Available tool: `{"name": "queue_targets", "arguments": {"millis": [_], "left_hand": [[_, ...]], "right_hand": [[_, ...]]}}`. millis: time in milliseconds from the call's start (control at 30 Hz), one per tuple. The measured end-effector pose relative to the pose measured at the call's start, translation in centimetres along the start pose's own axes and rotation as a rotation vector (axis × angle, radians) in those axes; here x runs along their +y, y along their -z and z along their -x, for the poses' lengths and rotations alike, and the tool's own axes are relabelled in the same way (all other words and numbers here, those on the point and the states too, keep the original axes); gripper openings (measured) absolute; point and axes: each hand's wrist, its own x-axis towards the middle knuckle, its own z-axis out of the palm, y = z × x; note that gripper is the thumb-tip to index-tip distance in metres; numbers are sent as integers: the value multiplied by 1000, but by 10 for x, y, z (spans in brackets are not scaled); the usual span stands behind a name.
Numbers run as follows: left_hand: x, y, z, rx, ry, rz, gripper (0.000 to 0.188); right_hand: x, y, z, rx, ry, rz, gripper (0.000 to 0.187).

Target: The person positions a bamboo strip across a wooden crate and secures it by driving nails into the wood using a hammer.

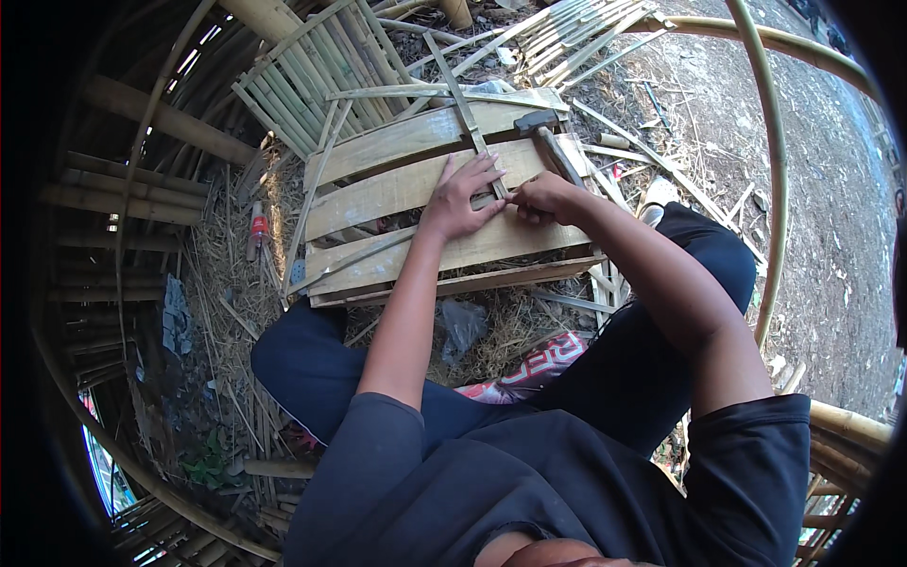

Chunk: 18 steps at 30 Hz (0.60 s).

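A slatted wooden bench top (373,205) stands low in front of me, with gaps between its pale boards. Across it runs a narrow bamboo strip (456,94), slanting from the far side toward my hands. My left hand (460,197) lies over the strip with its fingers spread, pressing on it and the boards. At the strip's near end my right hand (546,198) is closed in a pinch; what sits between its fingertips is too small to make out. A hammer (561,156) rests on the boards just beyond my right hand, its dark head pointing away.
Bamboo slat panels (316,76) lean at the far left, and another slatted frame (590,38) lies at the far right. Loose strips and shavings litter the ground. A red-labelled bottle (258,225) lies to the left. A curved bamboo pole (773,170) rises on the right.
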Motion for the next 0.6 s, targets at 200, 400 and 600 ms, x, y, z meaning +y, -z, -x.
{"name": "queue_targets", "arguments": {"millis": [200, 400, 600], "left_hand": [[-2, -1, -1, 7, -6, 21, 55], [-5, -2, -1, 10, 7, 44, 53], [-2, 0, -1, -22, 6, 62, 54]], "right_hand": [[1, -2, 2, 57, 11, -74, 28], [1, -1, 5, 47, 45, -114, 18], [1, -2, 5, 97, 54, -151, 19]]}}
